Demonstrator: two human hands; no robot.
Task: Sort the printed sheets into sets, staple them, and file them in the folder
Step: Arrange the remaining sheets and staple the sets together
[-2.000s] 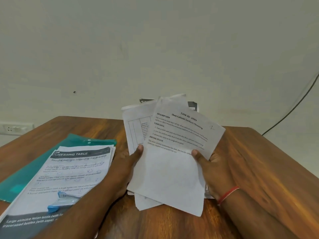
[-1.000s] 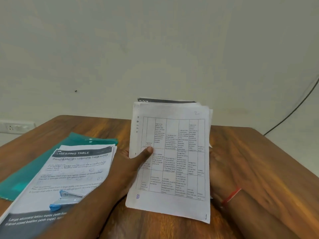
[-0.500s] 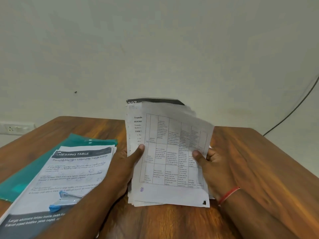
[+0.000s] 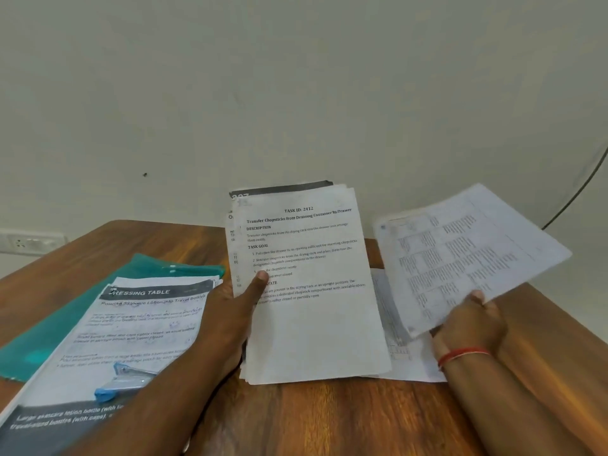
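The left hand (image 4: 227,320) clasps the stack of sheets (image 4: 312,324), fingers curled round its edge, propped on the table (image 4: 329,419); right of the stack, the right hand (image 4: 470,324) pinches one gridded sheet (image 4: 467,255); left of the stack lie the green folder (image 4: 65,311) and stapler (image 4: 121,383).

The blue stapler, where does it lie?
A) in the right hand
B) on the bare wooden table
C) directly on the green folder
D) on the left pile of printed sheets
D: the blue stapler rests on top of the left pile of printed sheets.

Wooden table (image 4: 329,419), teal folder (image 4: 49,340) at left, loose sheets (image 4: 418,366) flat at right, perhaps two
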